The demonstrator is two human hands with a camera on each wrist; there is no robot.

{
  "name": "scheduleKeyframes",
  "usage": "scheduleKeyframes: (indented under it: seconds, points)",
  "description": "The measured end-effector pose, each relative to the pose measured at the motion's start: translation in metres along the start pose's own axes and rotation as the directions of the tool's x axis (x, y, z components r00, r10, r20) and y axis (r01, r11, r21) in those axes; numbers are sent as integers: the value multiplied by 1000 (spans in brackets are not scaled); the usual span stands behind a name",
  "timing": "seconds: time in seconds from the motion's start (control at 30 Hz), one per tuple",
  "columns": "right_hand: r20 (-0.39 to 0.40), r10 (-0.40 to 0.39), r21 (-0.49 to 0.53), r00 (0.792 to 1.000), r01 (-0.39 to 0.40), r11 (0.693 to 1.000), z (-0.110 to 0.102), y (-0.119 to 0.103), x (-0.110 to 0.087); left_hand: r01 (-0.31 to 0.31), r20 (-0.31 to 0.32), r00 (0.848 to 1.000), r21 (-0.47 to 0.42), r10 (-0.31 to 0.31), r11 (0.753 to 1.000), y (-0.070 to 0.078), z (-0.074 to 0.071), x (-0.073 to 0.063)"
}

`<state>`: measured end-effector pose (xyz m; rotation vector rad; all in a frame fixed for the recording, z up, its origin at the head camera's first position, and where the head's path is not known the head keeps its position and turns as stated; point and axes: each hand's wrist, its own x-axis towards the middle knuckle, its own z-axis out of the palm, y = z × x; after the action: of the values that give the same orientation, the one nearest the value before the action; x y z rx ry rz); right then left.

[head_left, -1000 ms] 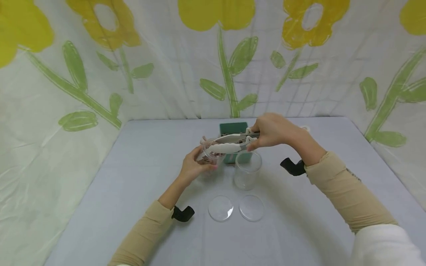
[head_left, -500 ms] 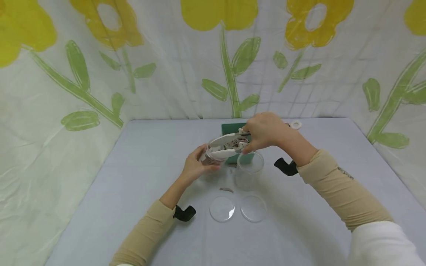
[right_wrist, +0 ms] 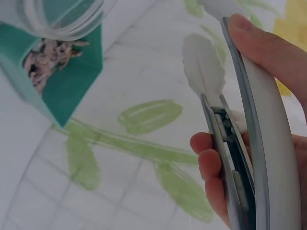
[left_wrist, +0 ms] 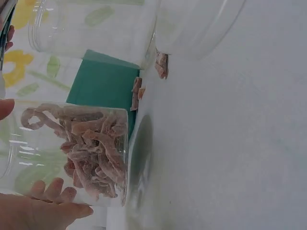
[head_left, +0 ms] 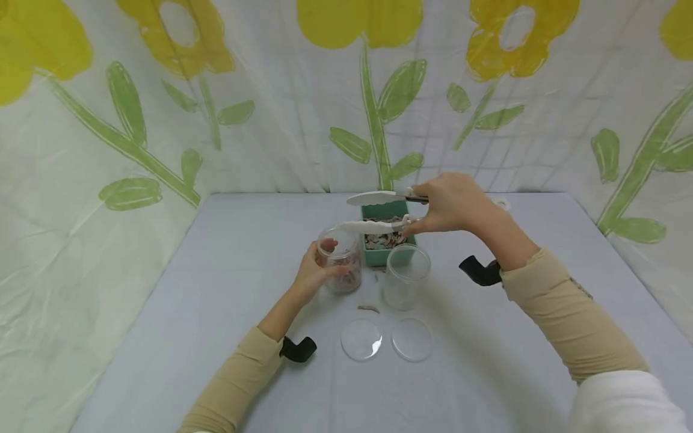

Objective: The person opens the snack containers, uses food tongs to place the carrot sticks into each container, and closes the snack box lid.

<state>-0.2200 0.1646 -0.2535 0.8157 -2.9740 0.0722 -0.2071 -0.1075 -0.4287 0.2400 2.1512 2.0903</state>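
My left hand (head_left: 310, 272) grips a clear jar (head_left: 349, 255) from the side. Brownish-pink dried strips (left_wrist: 93, 153) fill its lower part. The jar is roughly upright; whether its base touches the table I cannot tell. My right hand (head_left: 455, 201) holds tongs (head_left: 370, 227) with white scalloped tips, spread wide apart with nothing between them. Below the tongs stands a green box (head_left: 373, 258) holding many more strips (right_wrist: 50, 60). A second clear jar (head_left: 407, 288), with no strips seen in it, stands upright in front of the box.
Two clear round lids (head_left: 361, 340) lie side by side nearer the person. One loose strip (head_left: 369, 308) lies on the table behind them. Small pieces (left_wrist: 136, 93) lie at the foot of the green box. A white ring-shaped item (head_left: 503, 205) sits at the back right.
The tongs have moved up and right from the jar's mouth and spread wider, leaving their strips. The left jar has come from tilted to upright. A fallen strip now lies behind the lids.
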Motion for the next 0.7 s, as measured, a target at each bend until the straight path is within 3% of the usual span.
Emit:
scheduleKeyframes:
  seconds: [0.1,0.23,0.3,0.47,0.7]
  points:
    - [-6,31,-4,1000,-31,1000,5,6,-3,13,-11,1000,-54,-13,998,-3,-2,0]
    - [20,78,5,997,-79,997,11,12,-6,48,-14,999,-218,-52,975,-6,-5,-1]
    - [29,92,10,995,-93,996,13,15,-8,67,9,998,-234,-67,970,-7,-7,-1]
    - [30,114,17,993,-114,993,16,19,-10,63,52,997,-90,-58,994,-6,-8,-2]
    - [69,178,21,982,-180,983,16,28,-8,50,50,997,65,-53,997,-1,-12,-2]
